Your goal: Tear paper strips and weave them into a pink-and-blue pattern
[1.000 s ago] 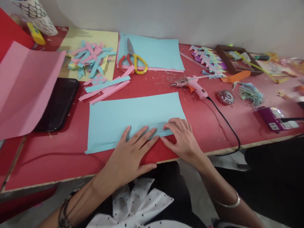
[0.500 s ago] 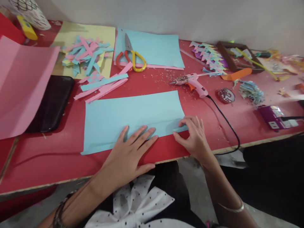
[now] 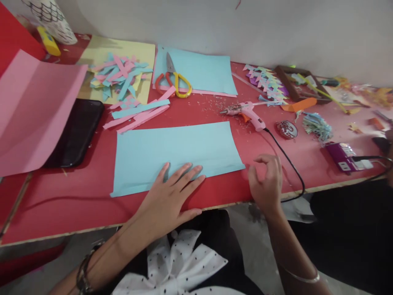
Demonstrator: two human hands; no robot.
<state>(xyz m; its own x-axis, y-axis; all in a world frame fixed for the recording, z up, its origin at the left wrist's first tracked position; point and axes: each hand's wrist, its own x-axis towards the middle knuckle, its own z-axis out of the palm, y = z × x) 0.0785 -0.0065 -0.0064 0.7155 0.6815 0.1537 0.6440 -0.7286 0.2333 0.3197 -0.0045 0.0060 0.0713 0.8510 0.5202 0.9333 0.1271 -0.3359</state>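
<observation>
A light blue sheet of paper (image 3: 172,147) lies before me on the red table, with a narrow fold along its near edge. My left hand (image 3: 175,192) rests on that near edge, fingers spread and flat on the paper. Just off the sheet's right corner is my right hand (image 3: 266,180), its fingers curled and apart from the thumb, with nothing between them. A pink glue gun (image 3: 250,114) lies beyond the sheet's right side, its black cord running past my right hand. Scissors (image 3: 174,78) with red and yellow handles lie at the back.
Paper strips (image 3: 141,112) and a heap of cuttings on yellow paper (image 3: 144,53) lie at the back left. A black phone-like slab (image 3: 82,135) is partly under a pink sheet (image 3: 37,110). On the right are a wooden tray (image 3: 290,84) and a purple power socket (image 3: 342,157).
My right hand has let go of the sheet's right corner and moved right, off the paper. My left hand stays flat on it. The camera view has shifted slightly.
</observation>
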